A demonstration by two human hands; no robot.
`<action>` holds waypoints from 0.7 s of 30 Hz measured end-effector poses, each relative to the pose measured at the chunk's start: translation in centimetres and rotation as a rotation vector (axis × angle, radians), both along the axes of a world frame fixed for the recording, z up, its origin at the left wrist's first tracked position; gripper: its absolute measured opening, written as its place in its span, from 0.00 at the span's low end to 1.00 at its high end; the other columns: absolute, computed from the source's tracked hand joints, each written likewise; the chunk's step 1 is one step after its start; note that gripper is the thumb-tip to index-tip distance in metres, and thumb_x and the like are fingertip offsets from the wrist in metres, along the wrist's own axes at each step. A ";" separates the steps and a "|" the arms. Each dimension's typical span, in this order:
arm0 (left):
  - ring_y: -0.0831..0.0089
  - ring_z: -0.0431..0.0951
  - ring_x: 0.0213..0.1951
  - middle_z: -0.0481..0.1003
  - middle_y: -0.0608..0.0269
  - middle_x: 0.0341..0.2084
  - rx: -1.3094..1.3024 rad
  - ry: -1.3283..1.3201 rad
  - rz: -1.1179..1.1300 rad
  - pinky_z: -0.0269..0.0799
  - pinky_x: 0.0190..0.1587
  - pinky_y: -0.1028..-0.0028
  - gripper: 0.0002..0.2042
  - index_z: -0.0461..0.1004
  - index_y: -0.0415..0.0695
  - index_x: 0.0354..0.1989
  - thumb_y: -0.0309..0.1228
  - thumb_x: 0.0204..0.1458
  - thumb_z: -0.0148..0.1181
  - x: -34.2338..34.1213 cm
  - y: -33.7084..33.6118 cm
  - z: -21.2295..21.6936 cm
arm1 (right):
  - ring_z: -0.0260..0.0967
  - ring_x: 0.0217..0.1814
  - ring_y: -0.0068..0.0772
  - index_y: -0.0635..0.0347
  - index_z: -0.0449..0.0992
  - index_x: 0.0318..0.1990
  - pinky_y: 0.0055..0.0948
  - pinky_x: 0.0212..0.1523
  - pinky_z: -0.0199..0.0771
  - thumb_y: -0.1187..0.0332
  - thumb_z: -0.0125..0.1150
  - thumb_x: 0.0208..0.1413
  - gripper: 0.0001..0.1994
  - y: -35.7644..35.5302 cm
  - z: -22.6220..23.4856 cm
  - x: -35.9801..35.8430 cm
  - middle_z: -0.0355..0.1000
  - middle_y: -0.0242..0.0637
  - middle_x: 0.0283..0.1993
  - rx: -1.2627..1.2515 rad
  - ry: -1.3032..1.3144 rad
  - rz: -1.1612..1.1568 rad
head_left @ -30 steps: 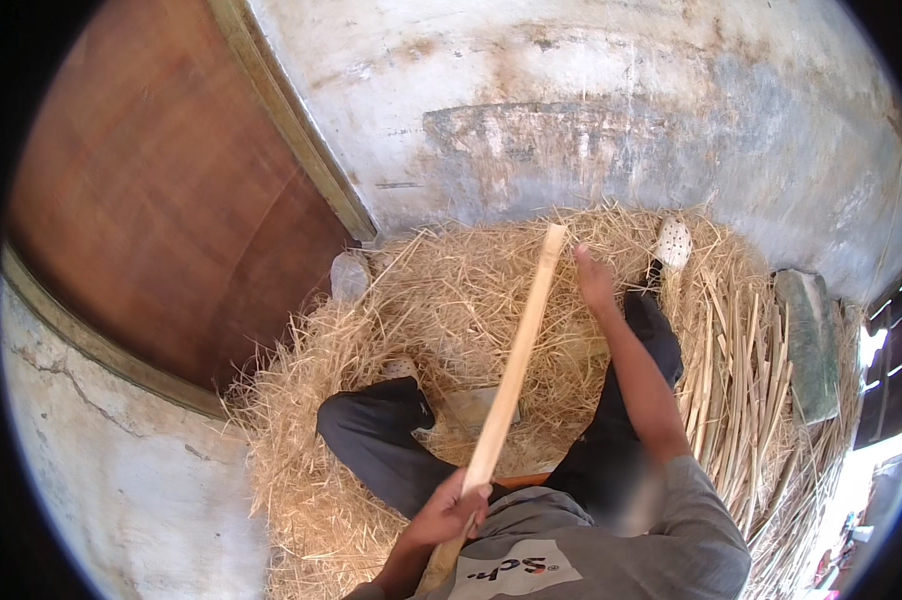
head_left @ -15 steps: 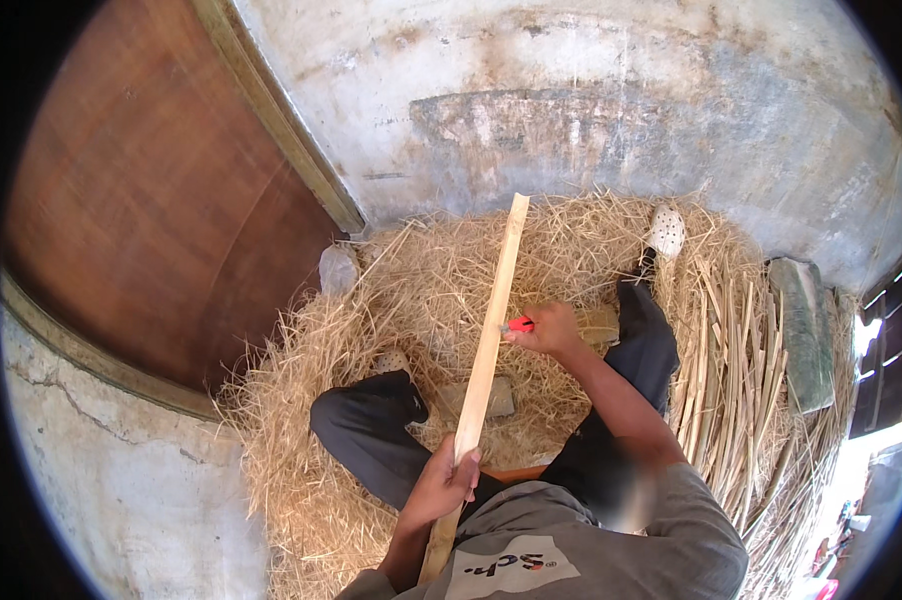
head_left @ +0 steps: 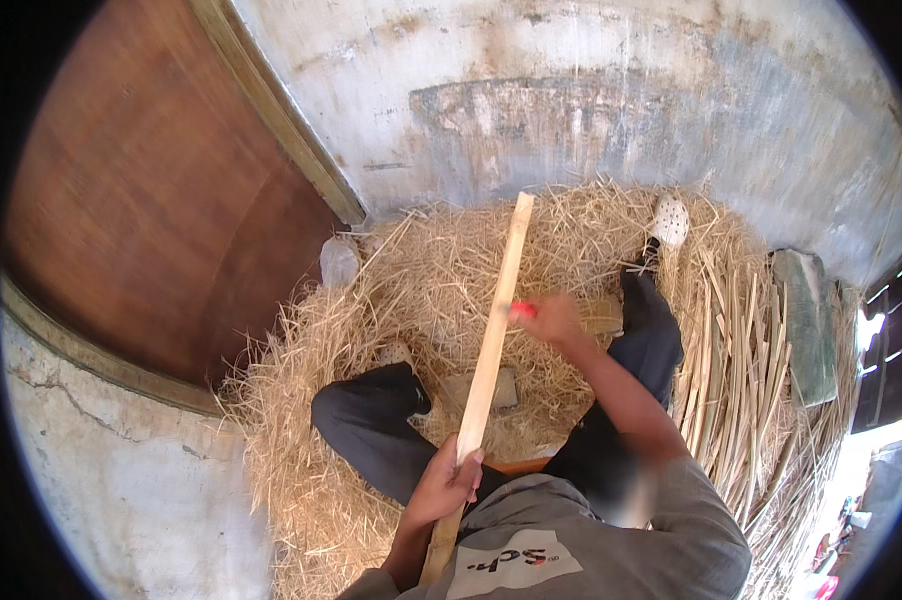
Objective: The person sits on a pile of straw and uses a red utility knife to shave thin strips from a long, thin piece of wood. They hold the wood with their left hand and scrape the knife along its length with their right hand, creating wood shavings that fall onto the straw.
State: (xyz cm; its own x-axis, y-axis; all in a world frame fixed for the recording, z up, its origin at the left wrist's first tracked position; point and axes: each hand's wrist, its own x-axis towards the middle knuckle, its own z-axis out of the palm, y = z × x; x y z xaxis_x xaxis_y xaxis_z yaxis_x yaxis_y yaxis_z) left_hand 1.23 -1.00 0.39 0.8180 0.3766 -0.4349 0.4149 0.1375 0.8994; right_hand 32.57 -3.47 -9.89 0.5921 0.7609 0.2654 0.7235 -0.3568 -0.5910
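Note:
A long pale split-bamboo slat (head_left: pixel 488 370) slants up and away from my lap, its far end pointing at the wall. Around its near part, my left hand (head_left: pixel 445 482) is closed, the thumb on top. My right hand (head_left: pixel 558 320) is closed on a red utility knife (head_left: pixel 522 310) at the slat's right edge, about midway along. Motion blurs that hand and the knife's tip, so whether the blade cuts in cannot be made out. Both legs are bent apart on either side of the slat.
Dry shavings (head_left: pixel 441 250) cover the ground. A block (head_left: pixel 506 388) lies under the slat; bundled thin strips (head_left: pixel 731 370) and a greenish slab (head_left: pixel 806 330) lie at the right. A whitish lump (head_left: pixel 338 262) sits near the brown door panel (head_left: pixel 171 200). A plastered wall (head_left: pixel 571 120) stands ahead.
My right hand and the knife have moved a little farther away along the slat. My left hand keeps its grip in nearly the same place.

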 end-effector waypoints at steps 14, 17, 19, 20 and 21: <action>0.83 0.66 0.18 0.65 0.70 0.19 -0.118 -0.003 -0.042 0.65 0.20 0.80 0.10 0.64 0.41 0.48 0.33 0.64 0.49 -1.5 -0.6 -1.2 | 0.71 0.24 0.57 0.60 0.79 0.24 0.50 0.29 0.70 0.34 0.48 0.54 0.34 1.1 -2.0 9.1 0.71 0.51 0.19 -0.072 -0.077 -0.400; 0.83 0.66 0.18 0.65 0.70 0.19 -0.090 0.008 -0.003 0.65 0.20 0.80 0.09 0.65 0.41 0.47 0.32 0.64 0.48 -1.3 -0.9 -0.4 | 0.72 0.24 0.54 0.60 0.79 0.24 0.49 0.28 0.70 0.33 0.49 0.53 0.34 0.7 -1.6 8.1 0.71 0.50 0.18 -0.011 -0.034 -0.308; 0.83 0.65 0.19 0.64 0.70 0.19 -0.077 -0.015 0.025 0.65 0.21 0.80 0.08 0.64 0.41 0.46 0.31 0.64 0.47 -1.2 -0.3 -0.4 | 0.73 0.24 0.51 0.59 0.78 0.23 0.46 0.28 0.71 0.30 0.48 0.51 0.36 -0.4 0.9 4.5 0.72 0.47 0.19 0.053 -0.042 -0.094; 0.83 0.64 0.19 0.64 0.70 0.20 -0.073 -0.031 0.031 0.65 0.21 0.80 0.07 0.63 0.42 0.45 0.31 0.64 0.46 -0.9 0.0 -0.6 | 0.72 0.23 0.50 0.58 0.78 0.22 0.46 0.27 0.70 0.30 0.49 0.50 0.35 -1.0 1.0 3.2 0.71 0.46 0.18 0.053 -0.075 -0.021; 0.83 0.64 0.20 0.64 0.70 0.20 -0.046 -0.033 0.018 0.66 0.21 0.80 0.08 0.63 0.41 0.45 0.32 0.64 0.47 -0.8 0.3 -0.8 | 0.71 0.22 0.49 0.58 0.78 0.21 0.45 0.26 0.70 0.30 0.50 0.49 0.35 -1.4 0.9 2.0 0.70 0.45 0.17 0.053 -0.106 0.053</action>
State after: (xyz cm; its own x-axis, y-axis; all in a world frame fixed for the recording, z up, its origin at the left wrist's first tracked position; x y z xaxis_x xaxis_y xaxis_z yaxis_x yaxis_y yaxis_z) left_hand 0.47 -0.74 -0.39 0.8254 0.3719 -0.4248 0.3821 0.1860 0.9052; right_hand 34.57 -4.83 -9.01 0.5176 0.7739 0.3649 0.8001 -0.2866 -0.5271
